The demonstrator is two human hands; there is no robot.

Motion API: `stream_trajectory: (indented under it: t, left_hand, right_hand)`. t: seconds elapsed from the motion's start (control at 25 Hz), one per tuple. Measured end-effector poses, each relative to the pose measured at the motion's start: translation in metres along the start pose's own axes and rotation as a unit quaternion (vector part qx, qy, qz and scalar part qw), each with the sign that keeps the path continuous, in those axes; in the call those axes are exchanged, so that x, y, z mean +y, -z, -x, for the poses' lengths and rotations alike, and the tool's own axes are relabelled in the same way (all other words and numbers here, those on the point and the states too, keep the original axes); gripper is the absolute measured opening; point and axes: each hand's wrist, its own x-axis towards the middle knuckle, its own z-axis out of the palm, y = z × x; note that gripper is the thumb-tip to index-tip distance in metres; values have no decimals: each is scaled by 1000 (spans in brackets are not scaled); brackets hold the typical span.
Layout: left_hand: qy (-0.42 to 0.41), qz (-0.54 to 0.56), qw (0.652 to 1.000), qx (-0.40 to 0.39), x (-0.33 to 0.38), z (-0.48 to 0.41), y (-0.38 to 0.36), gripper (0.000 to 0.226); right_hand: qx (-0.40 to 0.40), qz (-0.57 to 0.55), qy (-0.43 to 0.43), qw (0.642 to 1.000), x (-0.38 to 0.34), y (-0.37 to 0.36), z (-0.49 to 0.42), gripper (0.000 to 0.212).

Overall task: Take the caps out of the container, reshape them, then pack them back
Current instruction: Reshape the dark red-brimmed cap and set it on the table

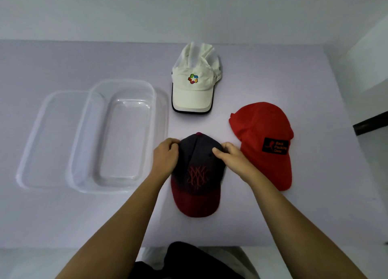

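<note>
I had both hands on the dark cap (196, 169), which lay on the table (63, 226) between them with its maroon brim pointing back toward my body. My left hand (165, 156) was curled closed, pinching the crown's left side; my right hand (230, 157) was likewise closed on the right side, thumb pressed on top of the fabric. I judged the crown soft and light, likely to dent or fold under any squeeze, while the brim looked stiffer and the safer place to lift from. The red cap (262, 136) sat just beside my right hand, nearly touching the dark one, so I had little room on that side. The white cap (196, 83) lay beyond my fingertips, well apart. Out past my left hand stood the clear container (117, 186), empty, resting partly over its lid (48, 136), with open table between it and my wrist. The near table edge ran under my forearms.
</note>
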Motion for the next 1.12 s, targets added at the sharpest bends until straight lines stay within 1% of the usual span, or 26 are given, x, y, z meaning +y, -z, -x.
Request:
stream_trajectory:
  t: [0.12,0.24,0.28,0.32,0.36,0.4,0.44,0.48,0.52,0.6,0.68,0.76,0.84,0.92,0.96,1.0,1.04,1.12]
  left_hand:
    - [-25,-5,1000,-9,10,-5,-11,25]
    - [-18,48,999,-14,14,-8,-20,25]
    - [-11,68,998,-8,13,-10,-22,26]
    - [-7,80,997,-1,12,-10,-25,26]
    - [-4,80,997,9,11,-10,-29,27]
    - [-5,71,997,21,10,-10,-32,28]
    - [-8,57,998,38,9,-9,-35,28]
    - [-14,44,997,58,8,-9,-38,27]
    - [-21,32,996,77,8,-9,-41,27]
    - [-31,15,993,110,8,-9,-42,25]
    - [-54,4,991,125,8,-11,-41,24]
    - [-88,-6,988,124,10,-13,-37,23]
    - [-113,-16,987,112,13,-14,-33,24]
    - [-97,-42,989,100,12,-16,-29,27]
    - [-78,-64,991,93,11,-17,-28,28]
    - [-57,-84,992,81,9,-17,-28,29]
    - [-35,-95,993,63,8,-18,-27,29]
    - [5,-81,997,9,11,-20,-25,29]
  right_hand:
    - [5,-39,-12,999,-7,-6,-10,8]
    - [4,-138,-32,990,-11,-13,-19,16]
    - [-6,-152,-37,988,-11,-15,-19,16]
    - [-20,-132,-41,990,-11,-16,-19,18]
    - [-31,-67,-44,996,-11,-18,-17,28]
    - [-30,23,-39,999,-10,-20,-16,38]
    - [-9,102,-20,994,-10,-22,-15,44]
    - [19,148,-3,989,-10,-24,-16,45]
    - [36,153,4,988,-11,-24,-17,42]
    - [25,119,-15,992,-15,-23,-20,38]
    - [8,59,-25,998,-12,-23,-21,41]
    - [36,-53,-18,998,-9,-25,-20,46]
    - [81,-143,-32,986,-7,-25,-22,47]
    - [90,-195,-50,975,-6,-21,-26,48]
    - [91,-192,-48,976,-7,-19,-27,52]
    - [93,-163,-32,982,-9,-18,-27,55]
    - [93,-122,-10,988,-9,-17,-28,53]
    - [73,-19,8,997,-11,-11,-30,40]
